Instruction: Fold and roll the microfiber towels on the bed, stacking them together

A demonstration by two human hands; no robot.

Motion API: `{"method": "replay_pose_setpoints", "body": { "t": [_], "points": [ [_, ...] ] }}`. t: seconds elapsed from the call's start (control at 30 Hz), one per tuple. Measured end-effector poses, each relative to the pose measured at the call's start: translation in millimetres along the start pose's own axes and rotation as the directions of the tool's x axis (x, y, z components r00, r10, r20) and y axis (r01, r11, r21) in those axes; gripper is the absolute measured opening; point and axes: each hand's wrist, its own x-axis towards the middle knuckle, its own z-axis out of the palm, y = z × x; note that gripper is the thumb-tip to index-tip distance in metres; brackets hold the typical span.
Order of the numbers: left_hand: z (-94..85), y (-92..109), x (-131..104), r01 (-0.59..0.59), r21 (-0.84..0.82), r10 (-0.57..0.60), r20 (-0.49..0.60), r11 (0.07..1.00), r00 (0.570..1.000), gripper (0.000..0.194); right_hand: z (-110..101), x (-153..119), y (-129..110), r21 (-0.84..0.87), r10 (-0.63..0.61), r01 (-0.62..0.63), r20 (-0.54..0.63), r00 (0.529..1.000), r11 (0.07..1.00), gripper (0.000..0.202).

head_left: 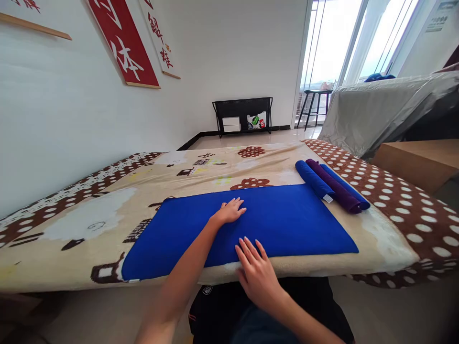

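Note:
A blue towel (287, 220) lies spread flat on a patterned blanket (186, 167). My left hand (231, 211) rests on the towel's middle with its fingers stretched out, palm down. Nearer to me, my right hand (256, 270) lies across the towel's front edge, fingers spread, holding nothing. To the right of the towel, at its far corner, are rolled towels side by side: a blue roll (311, 177) with a white tag, a purple roll (333, 186) and another blue roll (349, 188). A small white label shows at the towel's near left corner.
Beyond the blanket stands a black rack (242, 114) by the wall. A cardboard box (416, 162) and a large plastic-covered object (380, 110) are at the right. A black stool (315, 102) stands by the window. Scrolls hang on the left wall.

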Motion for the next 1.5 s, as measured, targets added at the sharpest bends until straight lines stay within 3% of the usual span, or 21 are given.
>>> {"method": "replay_pose_setpoints", "body": {
  "t": [0.13, 0.27, 0.37, 0.47, 0.77, 1.17, 1.37, 1.5],
  "points": [
    [-0.7, -12.4, 32.6, 0.072, -0.020, -0.074, -0.072, 0.997, 0.995, 0.047, -6.1, -19.5, -15.6, 0.123, -0.045, 0.051, -0.048, 0.998, 0.991, 0.041],
    [-1.3, -17.2, 56.2, 0.142, -0.053, -0.150, -0.198, 0.988, 0.969, 0.043, -12.1, -23.1, -15.9, 0.288, 0.069, -0.030, -0.127, 0.990, 0.957, 0.022],
    [-2.7, -19.2, 71.3, 0.197, -0.073, -0.210, -0.288, 0.978, 0.934, 0.038, -6.5, -21.3, -8.4, 0.197, 0.152, -0.109, -0.216, 0.965, 0.974, 0.026],
    [-2.4, -21.3, 80.2, 0.243, -0.078, -0.254, -0.369, 0.967, 0.894, 0.037, 4.2, -18.1, -1.2, 0.070, 0.116, -0.102, -0.237, 0.965, 0.992, 0.033],
    [5.5, -23.5, 92.6, 0.343, -0.080, -0.341, -0.448, 0.936, 0.827, 0.037, 23.2, -8.3, -0.6, -0.093, 0.048, -0.073, -0.247, 0.968, 0.993, 0.032],
    [3.3, -18.7, 92.6, 0.272, -0.128, -0.300, -0.446, 0.954, 0.843, 0.038, 27.7, -3.7, -3.1, -0.039, 0.001, -0.018, -0.397, 0.918, 0.999, 0.023],
    [-9.5, -19.0, 91.2, 0.252, -0.240, -0.336, -0.434, 0.938, 0.836, 0.038, 17.9, -5.7, -9.7, 0.032, -0.020, 0.038, -0.448, 0.894, 0.999, 0.021],
    [-28.3, -19.8, 84.5, 0.197, -0.348, -0.348, -0.449, 0.916, 0.823, 0.036, -3.3, -0.1, -18.7, 0.093, -0.017, 0.071, -0.487, 0.873, 0.993, 0.020]
  ]
}}
